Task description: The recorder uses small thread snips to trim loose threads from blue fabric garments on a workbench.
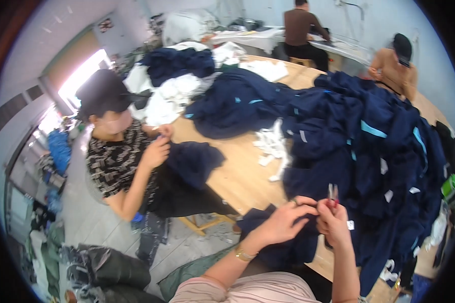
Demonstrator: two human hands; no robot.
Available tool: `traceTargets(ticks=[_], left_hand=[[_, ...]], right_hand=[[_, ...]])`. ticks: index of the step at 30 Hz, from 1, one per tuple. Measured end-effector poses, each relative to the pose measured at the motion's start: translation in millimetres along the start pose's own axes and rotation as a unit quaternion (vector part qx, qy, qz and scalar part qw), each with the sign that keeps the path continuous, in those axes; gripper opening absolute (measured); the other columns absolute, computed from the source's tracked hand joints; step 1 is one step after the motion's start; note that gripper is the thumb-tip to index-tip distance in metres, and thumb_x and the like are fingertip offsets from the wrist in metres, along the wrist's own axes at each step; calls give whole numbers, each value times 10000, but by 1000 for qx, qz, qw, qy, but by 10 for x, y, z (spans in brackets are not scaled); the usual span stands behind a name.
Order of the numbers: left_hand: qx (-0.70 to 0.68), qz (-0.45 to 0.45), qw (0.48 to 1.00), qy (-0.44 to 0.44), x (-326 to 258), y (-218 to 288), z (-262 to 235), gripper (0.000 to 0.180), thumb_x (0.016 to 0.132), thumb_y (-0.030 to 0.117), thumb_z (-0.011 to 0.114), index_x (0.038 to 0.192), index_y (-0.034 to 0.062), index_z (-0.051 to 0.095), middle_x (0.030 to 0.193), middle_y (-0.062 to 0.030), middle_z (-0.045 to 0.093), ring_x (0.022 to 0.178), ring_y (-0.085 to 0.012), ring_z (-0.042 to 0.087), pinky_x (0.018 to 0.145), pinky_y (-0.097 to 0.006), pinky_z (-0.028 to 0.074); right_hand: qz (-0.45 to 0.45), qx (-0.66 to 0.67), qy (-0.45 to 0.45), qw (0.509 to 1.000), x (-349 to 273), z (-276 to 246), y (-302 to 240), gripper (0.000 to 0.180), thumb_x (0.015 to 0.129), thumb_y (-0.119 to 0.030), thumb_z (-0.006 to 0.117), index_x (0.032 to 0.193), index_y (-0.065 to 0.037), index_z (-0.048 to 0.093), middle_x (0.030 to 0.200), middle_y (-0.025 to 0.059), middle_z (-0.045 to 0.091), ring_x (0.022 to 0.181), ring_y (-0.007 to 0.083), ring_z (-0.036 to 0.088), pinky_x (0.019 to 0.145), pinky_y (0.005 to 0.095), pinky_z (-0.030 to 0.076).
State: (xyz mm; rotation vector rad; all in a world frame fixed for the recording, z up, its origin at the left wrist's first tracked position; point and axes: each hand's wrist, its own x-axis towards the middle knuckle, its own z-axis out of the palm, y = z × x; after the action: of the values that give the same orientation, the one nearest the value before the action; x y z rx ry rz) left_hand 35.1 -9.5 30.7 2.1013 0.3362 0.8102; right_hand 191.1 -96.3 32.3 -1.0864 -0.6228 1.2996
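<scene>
My right hand is closed around a small pair of thread snips with a red handle, the metal blades pointing up and away from me. Close on its left, my left hand pinches a dark edge of a navy garment that hangs over the table edge in front of me. The fingertips of both hands nearly meet at that edge. Whether a thread lies between them is too small to make out.
A large heap of navy garments with light-blue trim covers the table's right side. White strips lie on the wooden tabletop. A person in a black cap works at the left; two others sit farther back. Dark bags stand on the floor.
</scene>
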Motion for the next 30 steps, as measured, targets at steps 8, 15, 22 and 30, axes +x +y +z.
traceTargets(ticks=[8,15,22,30], left_hand=[[30,-25,999,-22,-58,39,-69,324,785,-7,622,1105,43,603,1111,-73,591,988,-268,590,835,-339,475],[-41,-30,999,-14,44,-6,-103,379,747,-38,616,1118,38,602,1121,-115,589,1081,-277,561,924,-329,434],[-33,-59,998,-19,44,-8,-221,405,731,-47,631,1125,41,604,1150,-115,581,1093,-268,560,940,-333,428],[-37,-74,996,-21,45,15,-192,414,713,-42,639,1117,46,618,1150,-99,588,1066,-262,577,916,-327,442]], right_hand=[[-79,-163,46,982,3,42,10,148,906,-170,605,838,-45,562,590,-77,475,447,-1,381,410,156,246],[-104,-191,56,974,-79,-223,-10,310,981,-267,428,835,-21,548,576,-54,391,501,26,333,460,206,256],[-257,-506,4,823,-4,-254,-16,262,878,-260,590,766,-27,546,689,119,553,597,308,560,518,350,414],[-316,-660,6,681,13,-233,-110,359,869,-405,591,733,-75,557,641,66,535,544,249,562,481,324,418]])
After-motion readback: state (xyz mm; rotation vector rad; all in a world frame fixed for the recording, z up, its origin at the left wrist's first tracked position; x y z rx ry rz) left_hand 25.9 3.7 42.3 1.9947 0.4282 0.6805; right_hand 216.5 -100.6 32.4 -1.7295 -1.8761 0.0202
